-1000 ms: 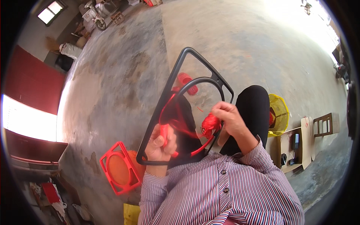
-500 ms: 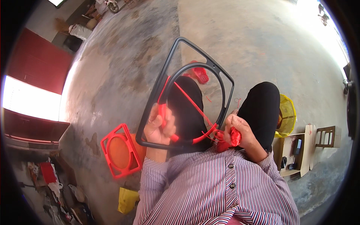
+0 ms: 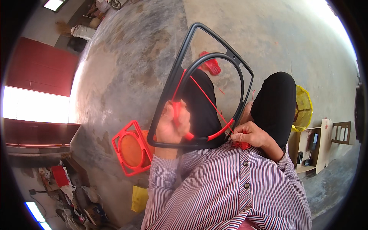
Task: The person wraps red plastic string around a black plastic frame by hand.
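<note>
My left hand point(image 3: 168, 124) is wrapped round the lower left of a black frame point(image 3: 199, 26) with a round ring inside it, held tilted above my lap. Red wrapping covers parts of the ring, under my fingers and at the lower right. A thin red cord point(image 3: 207, 97) runs slantwise across the ring's opening from its left side to its lower right. There my right hand point(image 3: 253, 135) has thumb and fingers closed in a pinch, apparently on the cord. Beneath that hand a bunch of red cord point(image 3: 241, 145) shows, partly hidden.
To my left stands a red frame point(image 3: 142, 147) with an orange round middle, near a yellow bag point(image 3: 139, 198). Red slippers point(image 3: 211, 65) lie ahead on the floor. At right are a yellow basket point(image 3: 304, 109), an open cardboard box point(image 3: 320, 149) and a small stool point(image 3: 341, 132).
The black frame and my left hand have shifted up and right in view, as has the surrounding scene. My right hand has turned from gripping the red bunch to pinching beside the ring.
</note>
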The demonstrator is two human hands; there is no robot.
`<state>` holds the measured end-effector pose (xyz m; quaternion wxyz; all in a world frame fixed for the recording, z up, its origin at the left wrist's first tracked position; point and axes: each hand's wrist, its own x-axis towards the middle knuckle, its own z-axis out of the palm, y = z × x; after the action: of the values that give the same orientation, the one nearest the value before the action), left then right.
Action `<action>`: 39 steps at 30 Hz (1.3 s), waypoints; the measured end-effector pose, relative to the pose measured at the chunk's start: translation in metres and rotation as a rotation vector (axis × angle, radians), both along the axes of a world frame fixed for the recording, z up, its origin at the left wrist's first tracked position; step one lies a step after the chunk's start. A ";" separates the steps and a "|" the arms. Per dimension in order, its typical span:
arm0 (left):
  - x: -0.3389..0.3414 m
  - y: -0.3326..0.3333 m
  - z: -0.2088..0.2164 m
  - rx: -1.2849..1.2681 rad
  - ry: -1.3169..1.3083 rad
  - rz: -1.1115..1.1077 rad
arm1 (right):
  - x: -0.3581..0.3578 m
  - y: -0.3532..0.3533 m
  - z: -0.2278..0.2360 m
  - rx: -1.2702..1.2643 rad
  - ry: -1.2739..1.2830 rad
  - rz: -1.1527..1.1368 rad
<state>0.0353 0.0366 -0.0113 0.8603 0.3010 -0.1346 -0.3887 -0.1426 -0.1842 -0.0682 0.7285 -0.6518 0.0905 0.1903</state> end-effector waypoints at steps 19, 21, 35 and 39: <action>-0.004 -0.001 0.007 0.042 0.099 -0.088 | 0.000 -0.004 -0.001 0.049 0.011 0.005; -0.004 -0.002 0.008 0.053 0.089 -0.088 | -0.001 -0.005 -0.003 0.056 -0.002 0.014; 0.012 0.004 0.027 0.140 -0.080 0.020 | -0.003 -0.004 -0.014 0.533 0.134 -0.216; 0.032 0.014 0.044 0.198 -0.168 -0.048 | -0.007 -0.005 -0.020 0.781 0.221 -0.402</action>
<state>0.0673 0.0505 0.0327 0.8024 0.4128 -0.1744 -0.3941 -0.1498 -0.1891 -0.0886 0.9283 -0.2736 0.2139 0.1333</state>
